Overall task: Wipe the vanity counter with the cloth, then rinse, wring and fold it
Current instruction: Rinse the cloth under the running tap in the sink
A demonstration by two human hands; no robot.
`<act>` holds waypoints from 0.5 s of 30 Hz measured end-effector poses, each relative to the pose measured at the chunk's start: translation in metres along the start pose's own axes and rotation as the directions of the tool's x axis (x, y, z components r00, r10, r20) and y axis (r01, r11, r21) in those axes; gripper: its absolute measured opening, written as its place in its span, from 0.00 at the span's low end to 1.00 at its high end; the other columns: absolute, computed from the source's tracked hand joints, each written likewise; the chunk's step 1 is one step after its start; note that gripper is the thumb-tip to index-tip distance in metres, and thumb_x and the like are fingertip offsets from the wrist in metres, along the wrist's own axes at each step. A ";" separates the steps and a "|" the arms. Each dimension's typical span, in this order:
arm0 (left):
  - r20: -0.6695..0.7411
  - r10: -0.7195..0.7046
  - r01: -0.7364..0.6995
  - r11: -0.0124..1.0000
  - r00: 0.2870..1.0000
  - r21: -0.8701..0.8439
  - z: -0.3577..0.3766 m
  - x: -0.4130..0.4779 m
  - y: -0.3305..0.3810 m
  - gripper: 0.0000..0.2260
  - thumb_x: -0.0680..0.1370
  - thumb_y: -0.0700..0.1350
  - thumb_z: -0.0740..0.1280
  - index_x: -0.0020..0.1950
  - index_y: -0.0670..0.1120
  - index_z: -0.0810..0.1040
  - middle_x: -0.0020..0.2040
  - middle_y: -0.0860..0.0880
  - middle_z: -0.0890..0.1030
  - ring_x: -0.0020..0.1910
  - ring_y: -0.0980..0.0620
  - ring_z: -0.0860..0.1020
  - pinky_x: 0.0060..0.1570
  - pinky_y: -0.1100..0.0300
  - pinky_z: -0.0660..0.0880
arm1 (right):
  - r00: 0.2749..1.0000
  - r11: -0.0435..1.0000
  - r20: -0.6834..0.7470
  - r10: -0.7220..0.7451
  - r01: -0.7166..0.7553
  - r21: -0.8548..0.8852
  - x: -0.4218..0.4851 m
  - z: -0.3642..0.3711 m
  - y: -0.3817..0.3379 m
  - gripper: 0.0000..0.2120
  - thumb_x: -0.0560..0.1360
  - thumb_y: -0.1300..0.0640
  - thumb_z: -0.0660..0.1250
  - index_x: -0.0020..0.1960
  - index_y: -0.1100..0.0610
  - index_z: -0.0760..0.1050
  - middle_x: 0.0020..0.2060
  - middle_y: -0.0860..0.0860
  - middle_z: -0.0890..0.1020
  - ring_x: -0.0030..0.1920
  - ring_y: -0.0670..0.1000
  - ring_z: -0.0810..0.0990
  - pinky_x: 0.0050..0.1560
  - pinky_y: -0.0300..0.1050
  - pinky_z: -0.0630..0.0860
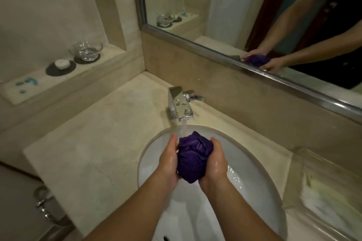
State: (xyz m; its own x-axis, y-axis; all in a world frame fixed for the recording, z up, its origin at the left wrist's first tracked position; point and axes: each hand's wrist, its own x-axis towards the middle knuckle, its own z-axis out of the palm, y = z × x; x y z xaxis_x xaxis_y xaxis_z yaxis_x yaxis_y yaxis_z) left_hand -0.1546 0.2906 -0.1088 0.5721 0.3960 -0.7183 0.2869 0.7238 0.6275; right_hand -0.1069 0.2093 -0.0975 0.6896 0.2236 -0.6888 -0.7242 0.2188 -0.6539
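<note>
A purple cloth [193,157], bunched into a wet ball, is held over the white sink basin [254,182]. My left hand [168,162] grips its left side and my right hand [215,166] grips its right side, both wet. Water runs from the chrome faucet [181,106] onto the top of the cloth. The beige marble vanity counter [98,143] stretches to the left of the basin.
A ledge at the left carries a glass dish [86,51], a white soap on a dark coaster [61,64] and a white tray [23,88]. A mirror [254,15] runs along the back wall. A clear tray with white items [323,188] sits right of the basin.
</note>
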 end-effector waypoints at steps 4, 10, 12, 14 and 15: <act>0.014 0.103 -0.103 0.967 0.995 0.232 -0.002 -0.037 0.019 0.24 0.80 0.65 0.58 0.55 0.47 0.82 0.51 0.46 0.85 0.53 0.44 0.82 0.61 0.45 0.76 | 1.000 0.999 -0.031 0.006 -0.004 0.048 -0.039 -0.014 -0.023 0.22 0.79 0.42 0.63 0.56 0.59 0.83 0.49 0.58 0.87 0.50 0.61 0.86 0.53 0.56 0.82; 0.059 0.144 -0.154 0.854 0.988 0.497 0.018 -0.077 0.041 0.24 0.80 0.63 0.59 0.51 0.44 0.83 0.49 0.44 0.85 0.44 0.48 0.80 0.46 0.54 0.75 | 0.994 0.985 -0.097 0.051 -0.034 0.170 -0.082 -0.052 -0.040 0.21 0.77 0.43 0.67 0.57 0.60 0.83 0.53 0.60 0.86 0.52 0.64 0.85 0.55 0.60 0.81; 0.098 0.171 -0.196 0.786 0.980 0.586 0.027 -0.086 0.049 0.22 0.81 0.61 0.60 0.49 0.45 0.82 0.48 0.44 0.86 0.41 0.49 0.79 0.44 0.54 0.73 | 0.991 0.977 -0.119 0.059 -0.033 0.210 -0.086 -0.064 -0.043 0.22 0.78 0.44 0.66 0.59 0.60 0.82 0.53 0.60 0.86 0.52 0.64 0.84 0.58 0.62 0.79; 0.145 0.192 -0.240 0.710 0.970 0.662 0.040 -0.091 0.060 0.20 0.81 0.59 0.60 0.50 0.44 0.82 0.49 0.44 0.86 0.42 0.49 0.79 0.47 0.53 0.75 | 0.989 0.969 -0.122 0.080 -0.048 0.242 -0.090 -0.071 -0.048 0.22 0.79 0.44 0.65 0.60 0.61 0.82 0.51 0.59 0.85 0.49 0.63 0.84 0.54 0.58 0.80; 0.164 0.187 -0.248 0.680 0.969 0.690 0.047 -0.092 0.064 0.21 0.82 0.59 0.59 0.51 0.44 0.82 0.49 0.44 0.86 0.42 0.49 0.80 0.47 0.53 0.75 | 0.988 0.958 -0.128 0.090 -0.051 0.281 -0.089 -0.076 -0.047 0.22 0.79 0.44 0.65 0.60 0.60 0.82 0.51 0.59 0.86 0.50 0.63 0.84 0.53 0.57 0.81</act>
State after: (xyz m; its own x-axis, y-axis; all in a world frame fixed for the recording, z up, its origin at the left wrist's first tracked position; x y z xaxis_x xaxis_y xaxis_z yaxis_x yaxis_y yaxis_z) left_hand -0.1529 0.2734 0.0117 0.7337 0.4265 -0.5289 0.5834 0.0035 0.8122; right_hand -0.1345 0.1073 -0.0286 0.6157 0.1192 -0.7790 -0.7278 0.4651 -0.5040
